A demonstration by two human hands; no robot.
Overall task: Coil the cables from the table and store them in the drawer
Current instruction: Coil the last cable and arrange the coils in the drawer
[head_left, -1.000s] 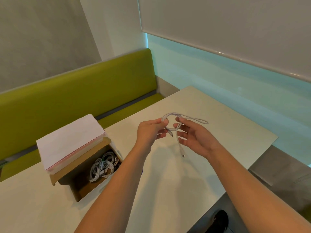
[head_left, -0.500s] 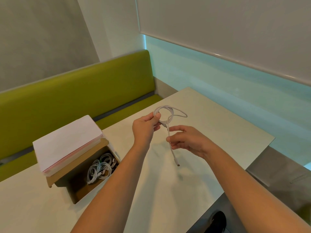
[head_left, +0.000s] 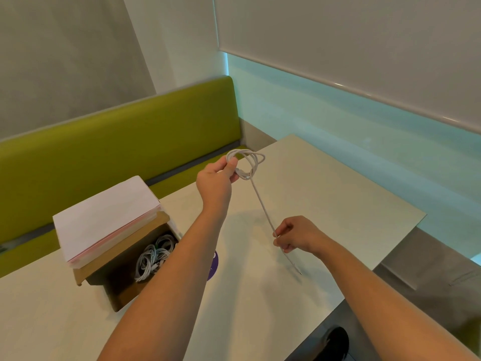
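Cable coil pinched in left grip, tail stretched taut, pinched in right grip

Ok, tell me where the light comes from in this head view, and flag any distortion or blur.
Head view: cool daylight enters below the blind at right; soft arm shadows fall leftward on the table. Wide-angle bending curves the bench and table edges. The white cable stays sharp; the cables in the drawer are dimmer.

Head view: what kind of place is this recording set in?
Probably an office break area or café-style booth: a green padded bench runs along the wall behind a pale table, under a drawn roller blind. The left hand and right hand are coiling a white cable.
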